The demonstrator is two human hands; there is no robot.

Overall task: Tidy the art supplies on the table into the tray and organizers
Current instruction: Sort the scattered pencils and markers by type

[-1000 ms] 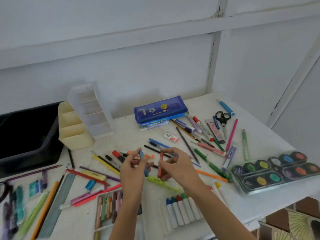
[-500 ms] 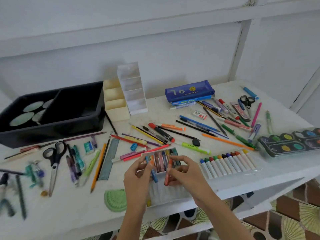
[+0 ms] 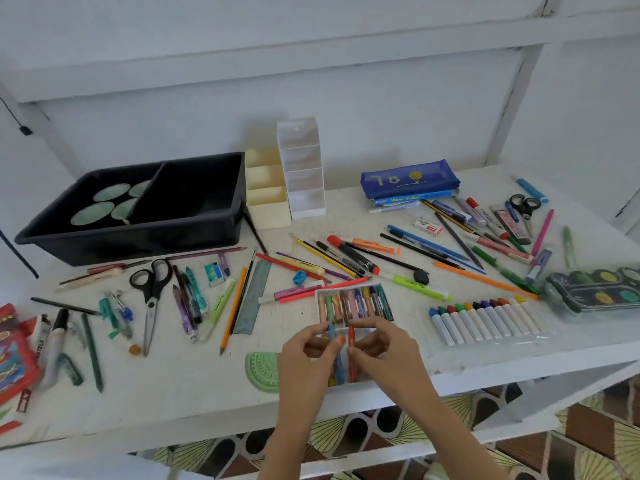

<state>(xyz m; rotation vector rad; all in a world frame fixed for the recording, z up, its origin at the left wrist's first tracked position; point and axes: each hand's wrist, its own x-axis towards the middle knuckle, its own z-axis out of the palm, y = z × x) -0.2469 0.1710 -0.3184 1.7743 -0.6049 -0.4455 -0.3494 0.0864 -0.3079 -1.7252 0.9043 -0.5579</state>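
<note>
My left hand (image 3: 304, 362) pinches a blue crayon (image 3: 337, 358) and my right hand (image 3: 391, 358) pinches an orange crayon (image 3: 352, 355), both just above the near end of a clear crayon tray (image 3: 353, 304) holding several crayons. The black two-part tray (image 3: 138, 233) stands at the back left. Next to it are a cream organizer (image 3: 268, 188) and a white organizer (image 3: 303, 168). Pens, pencils and markers lie scattered over the white table (image 3: 173, 382).
Black scissors (image 3: 152, 285), a grey ruler (image 3: 254, 296) and a green protractor (image 3: 263, 370) lie left of my hands. A row of oil pastels (image 3: 485, 320) and a paint palette (image 3: 595, 292) sit to the right. A blue pencil case (image 3: 408, 183) is at the back.
The view has swung left and pulled back, showing the black tray. Both hands, each still holding its crayon, have come down toward the near end of the crayon tray.
</note>
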